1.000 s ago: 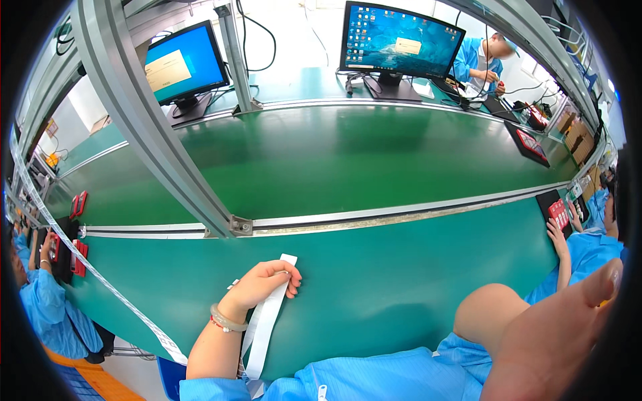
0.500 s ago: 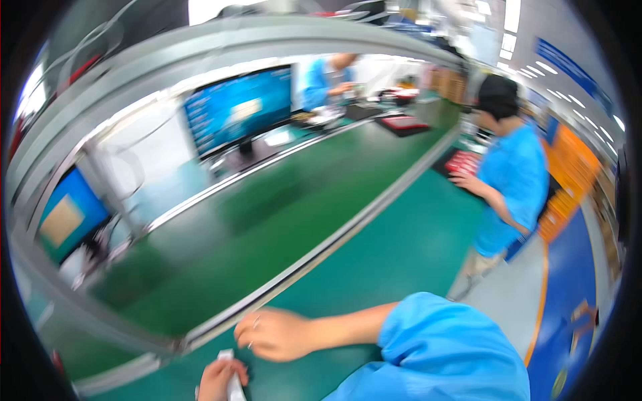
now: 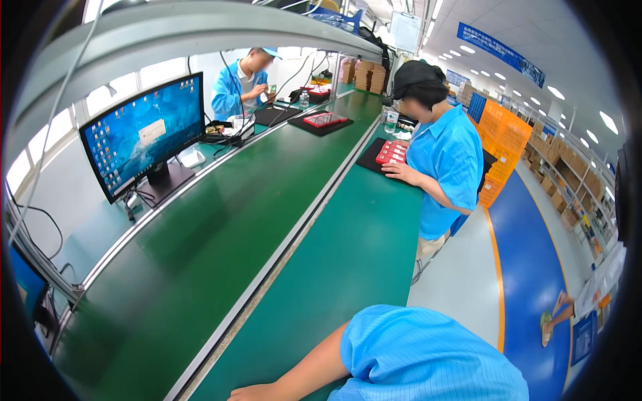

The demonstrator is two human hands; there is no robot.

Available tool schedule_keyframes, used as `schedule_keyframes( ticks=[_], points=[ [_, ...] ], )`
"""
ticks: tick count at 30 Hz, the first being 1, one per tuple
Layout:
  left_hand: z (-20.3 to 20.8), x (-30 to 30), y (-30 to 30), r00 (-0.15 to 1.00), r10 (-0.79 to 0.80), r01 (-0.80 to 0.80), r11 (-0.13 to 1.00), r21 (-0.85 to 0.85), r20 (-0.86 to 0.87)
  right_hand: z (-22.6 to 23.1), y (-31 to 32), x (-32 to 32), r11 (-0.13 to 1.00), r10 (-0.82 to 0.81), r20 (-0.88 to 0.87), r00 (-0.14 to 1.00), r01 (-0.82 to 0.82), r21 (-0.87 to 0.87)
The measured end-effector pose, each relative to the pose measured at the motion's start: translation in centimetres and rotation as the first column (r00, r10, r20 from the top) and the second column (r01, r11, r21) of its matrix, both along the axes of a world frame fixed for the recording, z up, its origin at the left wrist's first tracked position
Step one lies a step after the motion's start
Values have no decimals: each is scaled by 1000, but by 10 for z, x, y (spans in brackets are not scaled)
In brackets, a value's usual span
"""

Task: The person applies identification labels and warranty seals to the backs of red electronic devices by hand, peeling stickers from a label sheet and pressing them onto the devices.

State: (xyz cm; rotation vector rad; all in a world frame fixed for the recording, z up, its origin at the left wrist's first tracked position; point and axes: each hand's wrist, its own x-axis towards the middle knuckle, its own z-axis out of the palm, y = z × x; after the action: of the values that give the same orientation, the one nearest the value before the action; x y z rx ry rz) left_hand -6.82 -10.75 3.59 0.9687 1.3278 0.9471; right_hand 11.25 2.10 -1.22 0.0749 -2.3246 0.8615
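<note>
My right forearm, in a blue sleeve, reaches leftward along the bottom of the picture. Only the back of my right hand (image 3: 253, 393) shows, low over the green bench top (image 3: 334, 254); its fingers run off the lower edge, so what they hold or touch is hidden. My left hand lies outside the picture.
Left of my bench runs a dark green conveyor belt (image 3: 221, 220) behind a metal rail. A monitor (image 3: 150, 134) stands beyond it. One co-worker (image 3: 445, 147) touches a red tray (image 3: 391, 152); another (image 3: 231, 90) works across the belt. Orange crates (image 3: 501, 140) stand at right.
The view has swung up and rightward. My left hand, which held a small white object, has left the picture, and my right hand has dropped to the lower edge.
</note>
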Motion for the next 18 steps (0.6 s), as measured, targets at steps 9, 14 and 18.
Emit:
schedule_keyframes(
  ticks=[9,14,18],
  points=[
    [-17,-16,-2,999,-51,52,994,94,-8,2,5,-1,985,91,40,995,-84,-152],
    [-17,-20,5,993,-106,112,987,115,-55,0,9,-1,974,97,51,994,-84,-211],
    [-19,-25,6,978,-167,185,971,150,-122,2,10,-2,967,121,65,991,-103,-233]
  ],
)
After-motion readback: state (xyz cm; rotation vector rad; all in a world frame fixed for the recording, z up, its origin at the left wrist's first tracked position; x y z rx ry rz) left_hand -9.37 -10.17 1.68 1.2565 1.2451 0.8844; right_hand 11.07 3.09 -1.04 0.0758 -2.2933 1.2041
